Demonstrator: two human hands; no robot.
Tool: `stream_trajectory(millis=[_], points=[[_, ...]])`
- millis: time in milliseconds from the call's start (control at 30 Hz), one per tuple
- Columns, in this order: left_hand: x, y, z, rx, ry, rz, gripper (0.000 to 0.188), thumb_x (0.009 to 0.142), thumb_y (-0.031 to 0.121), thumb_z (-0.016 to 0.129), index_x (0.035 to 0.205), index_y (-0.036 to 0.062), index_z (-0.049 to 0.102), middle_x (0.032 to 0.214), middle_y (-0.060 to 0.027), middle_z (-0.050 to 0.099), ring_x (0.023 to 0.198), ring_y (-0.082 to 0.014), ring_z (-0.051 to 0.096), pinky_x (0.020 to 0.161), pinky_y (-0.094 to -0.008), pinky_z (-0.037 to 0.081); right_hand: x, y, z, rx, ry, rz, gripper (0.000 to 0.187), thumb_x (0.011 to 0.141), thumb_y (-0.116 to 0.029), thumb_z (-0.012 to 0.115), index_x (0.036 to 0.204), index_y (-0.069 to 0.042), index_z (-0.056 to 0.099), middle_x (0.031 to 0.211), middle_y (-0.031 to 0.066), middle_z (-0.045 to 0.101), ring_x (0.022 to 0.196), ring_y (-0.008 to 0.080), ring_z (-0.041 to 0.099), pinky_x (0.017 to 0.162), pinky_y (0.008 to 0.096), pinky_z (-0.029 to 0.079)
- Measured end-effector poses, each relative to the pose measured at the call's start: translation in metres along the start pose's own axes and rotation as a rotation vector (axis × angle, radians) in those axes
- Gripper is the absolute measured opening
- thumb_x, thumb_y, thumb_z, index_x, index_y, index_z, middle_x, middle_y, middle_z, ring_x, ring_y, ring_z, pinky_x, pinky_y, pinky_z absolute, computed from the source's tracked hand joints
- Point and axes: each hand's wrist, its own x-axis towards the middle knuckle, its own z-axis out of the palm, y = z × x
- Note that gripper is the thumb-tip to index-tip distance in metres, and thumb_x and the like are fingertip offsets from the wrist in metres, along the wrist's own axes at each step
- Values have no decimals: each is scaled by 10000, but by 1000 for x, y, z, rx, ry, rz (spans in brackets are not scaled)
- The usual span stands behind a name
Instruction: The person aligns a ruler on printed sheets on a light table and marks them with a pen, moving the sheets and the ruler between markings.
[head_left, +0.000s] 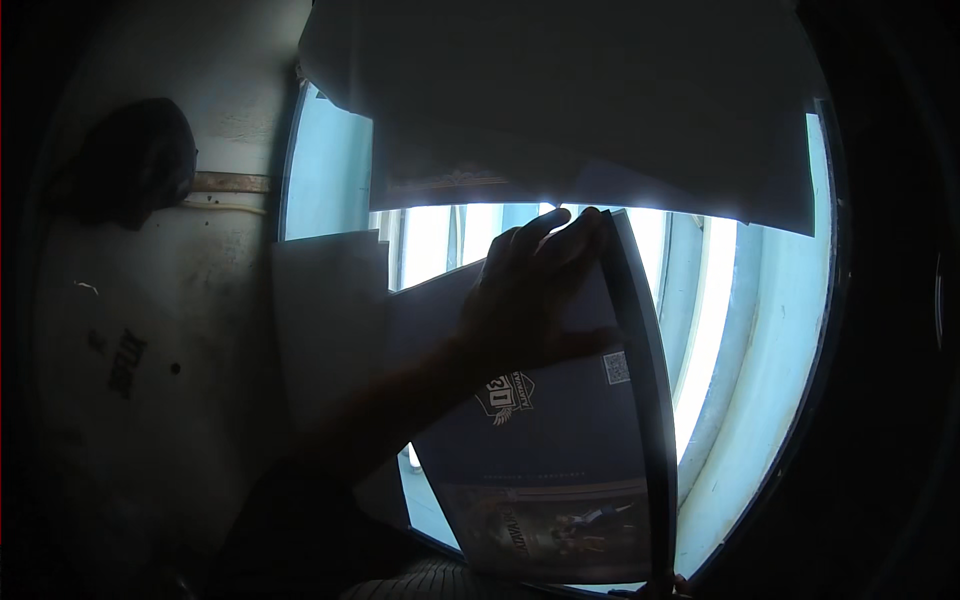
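Observation:
Dark printed sheets (560, 440), with a pale emblem, a small square code and a picture band, lie as a stack over a brightly lit glass panel. The stack's right side shows as a thick dark edge. My left hand (535, 290) reaches across from the lower left, its fingers bent over the top right corner and its thumb against the right edge. At the lower right corner, only dim fingertips of my right hand (678, 583) show; the rest is cut off or in shadow, so its grip is unclear.
Light tubes (710, 340) glow beneath the glass. Large dark sheets (600, 130) cover the far part. A pale sheet (330, 320) lies left of the stack. Further left, a dark rounded object (140, 160) rests on a worn metal surface (150, 420). The surroundings are deep in shadow.

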Motion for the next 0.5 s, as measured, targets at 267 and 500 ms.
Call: stream_trajectory(millis=[267, 500], points=[[-2, -2, 1, 0, 42, 28, 983, 790, 739, 632, 1428, 12, 458, 1527, -167, 402, 1378, -366, 390, 1096, -538, 372, 1, 1, 1, 8, -12, 14, 266, 928, -312, 558, 1070, -97, 626, 961, 78, 672, 893, 256, 644, 817, 438, 517], [-1, 0, 4, -25, 53, 10, 979, 753, 725, 684, 1407, 20, 499, 1483, -177, 468, 1383, -378, 393, 1100, -526, 346, -1, 2, 3, 8, -22, 25, 283, 938, -325, 538, 1076, -96, 627, 954, 77, 670, 889, 250, 642, 813, 434, 515]])
